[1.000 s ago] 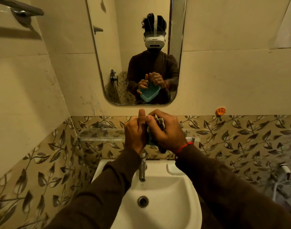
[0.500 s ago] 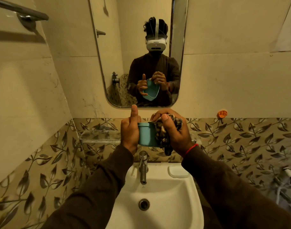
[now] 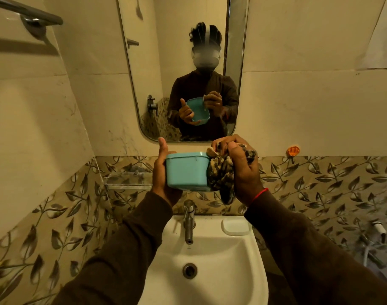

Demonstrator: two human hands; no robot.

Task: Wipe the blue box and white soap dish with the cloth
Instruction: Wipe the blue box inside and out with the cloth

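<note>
The left hand gripped the blue box above the sink, while the right hand, clenched on the cloth, pressed it against the box's side.

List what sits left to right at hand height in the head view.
Towel bar is higher up; at hand height: left hand → blue box → cloth → right hand → orange hook.
</note>
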